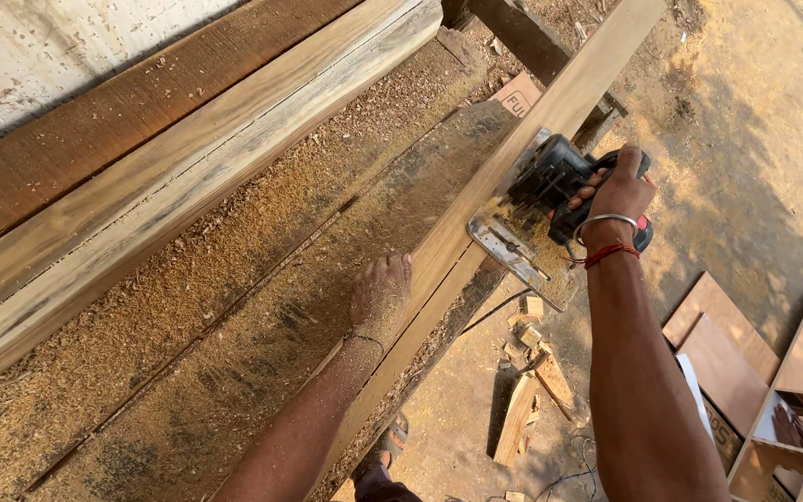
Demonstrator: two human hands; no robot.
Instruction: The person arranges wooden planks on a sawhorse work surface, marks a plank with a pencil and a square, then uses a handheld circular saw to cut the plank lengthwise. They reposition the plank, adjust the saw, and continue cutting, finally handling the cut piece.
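Item: handheld circular saw (550, 200), base plate flat on a long timber plank (513, 158) at the right edge of the sawdust-covered worktop (188, 353).

Right hand (617, 191): closed around the saw's handle.

Left hand (381, 293): pressed palm-down on the plank, fingers curled over its edge.

Orientation: plank's long axis runs lower left to upper right; saw points along it.

Risks: left hand lies near the cut line, so a kickback could likely reach it; plank could shift.
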